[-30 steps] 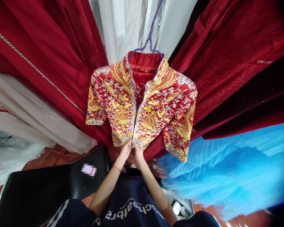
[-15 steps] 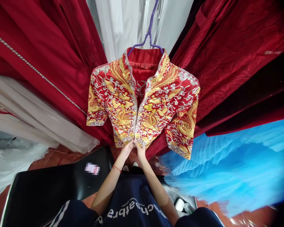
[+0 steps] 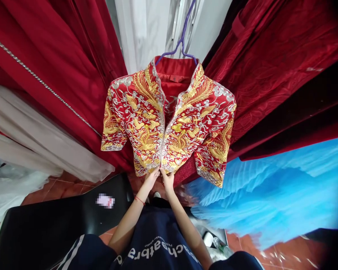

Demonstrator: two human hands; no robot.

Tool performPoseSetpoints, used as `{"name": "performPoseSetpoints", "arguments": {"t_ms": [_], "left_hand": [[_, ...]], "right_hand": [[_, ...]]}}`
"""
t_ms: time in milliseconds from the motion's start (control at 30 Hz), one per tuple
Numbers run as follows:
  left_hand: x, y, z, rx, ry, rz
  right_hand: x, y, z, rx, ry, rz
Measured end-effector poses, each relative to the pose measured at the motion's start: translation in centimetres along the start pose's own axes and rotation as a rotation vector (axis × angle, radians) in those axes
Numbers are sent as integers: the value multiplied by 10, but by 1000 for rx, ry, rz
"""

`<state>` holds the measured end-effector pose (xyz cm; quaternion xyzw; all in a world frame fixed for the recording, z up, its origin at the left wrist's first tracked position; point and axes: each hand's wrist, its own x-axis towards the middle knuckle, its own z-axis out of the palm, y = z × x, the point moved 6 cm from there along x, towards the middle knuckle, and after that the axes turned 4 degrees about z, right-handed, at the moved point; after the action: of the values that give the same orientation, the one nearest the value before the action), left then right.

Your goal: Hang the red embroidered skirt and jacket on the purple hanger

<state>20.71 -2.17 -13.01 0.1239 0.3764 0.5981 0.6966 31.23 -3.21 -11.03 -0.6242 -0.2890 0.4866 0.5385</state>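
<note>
A red short-sleeved jacket (image 3: 148,131) with gold and silver embroidery hangs in front of me on a purple hanger (image 3: 181,41). Its stand collar is spread, showing the red lining and a small size label (image 3: 175,78). The front edges meet from mid-chest down to the hem. At the bottom of that front opening, my left hand (image 3: 151,177) pinches one edge of the hem, a red string around its wrist. Right beside it, my right hand (image 3: 168,180) grips the other edge. The fingertips almost touch, and whatever fastener lies between them is too small to make out.
Red gowns (image 3: 81,63) hang at left, dark red ones (image 3: 259,82) at right. Blue ruffled tulle (image 3: 281,195) spreads at lower right, pale fabric (image 3: 59,138) at left. A black bench (image 3: 45,228) with a blurred pinkish object (image 3: 105,201) stands at lower left on a tiled floor.
The view has shifted slightly, and the hanger's hook leans a little more to the right. Both hands stay closed at the jacket's front hem.
</note>
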Motion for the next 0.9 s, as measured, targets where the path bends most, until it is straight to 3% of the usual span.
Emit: {"name": "performPoseSetpoints", "arguments": {"t_ms": [167,367,633,900], "left_hand": [[-3,-1,-1,-7,27,23],[-6,2,-10,30,43,16],[-7,3,-22,29,91,11],[-8,2,-23,35,94,11]], "right_hand": [[-10,-4,-11,-228,84,-10],[-18,-16,-9,-407,-56,0],[-19,-32,14,-275,-203,-59],[-21,-38,17,-122,-257,-48]]}}
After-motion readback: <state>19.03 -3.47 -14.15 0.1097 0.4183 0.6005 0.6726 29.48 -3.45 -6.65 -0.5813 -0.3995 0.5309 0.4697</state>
